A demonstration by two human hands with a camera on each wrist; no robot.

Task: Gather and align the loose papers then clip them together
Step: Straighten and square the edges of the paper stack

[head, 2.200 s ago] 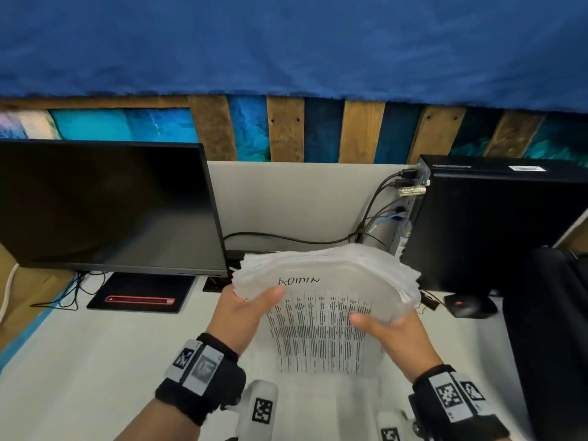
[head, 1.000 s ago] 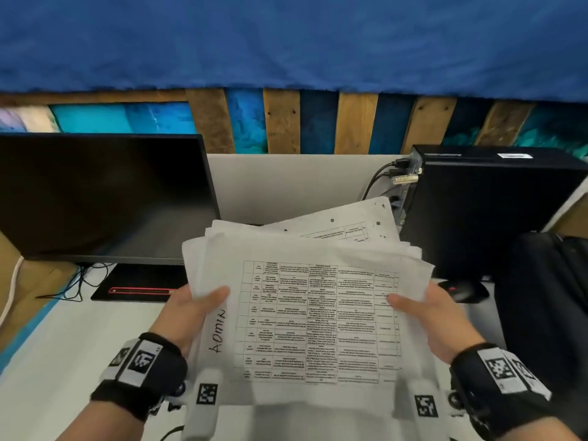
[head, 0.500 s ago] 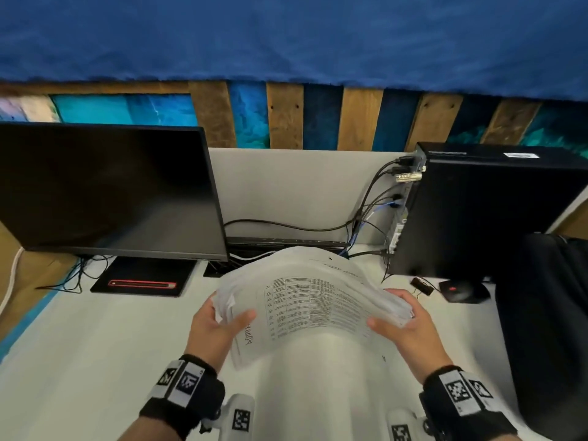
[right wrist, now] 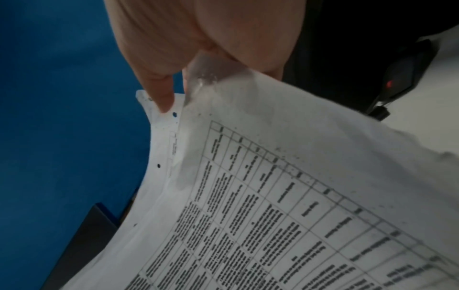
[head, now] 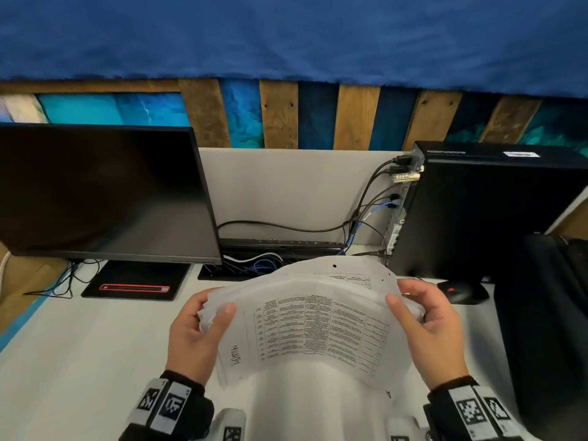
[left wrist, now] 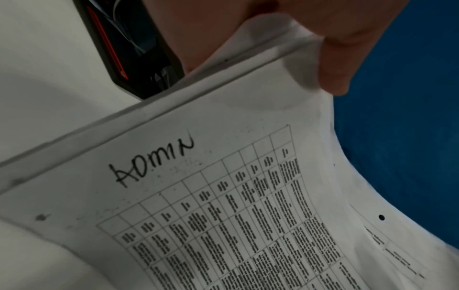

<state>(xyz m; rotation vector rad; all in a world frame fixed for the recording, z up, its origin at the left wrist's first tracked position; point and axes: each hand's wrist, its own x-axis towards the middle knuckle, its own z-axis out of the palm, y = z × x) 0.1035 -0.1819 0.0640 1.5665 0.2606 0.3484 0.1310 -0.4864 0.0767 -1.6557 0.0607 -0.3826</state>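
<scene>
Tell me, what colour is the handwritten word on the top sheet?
Black ink, on the white printed top sheet; clearest in the left wrist view.

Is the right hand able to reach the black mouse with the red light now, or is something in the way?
Probably not at once. The mouse lies close beside the right hand with bare desk between them, but that hand grips the paper stack together with the left hand, so it must let go first.

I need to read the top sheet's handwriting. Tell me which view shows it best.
Left wrist: the handwritten word is large and sharp there. Head view shows it small and sideways. Right wrist shows only the printed table.
</scene>
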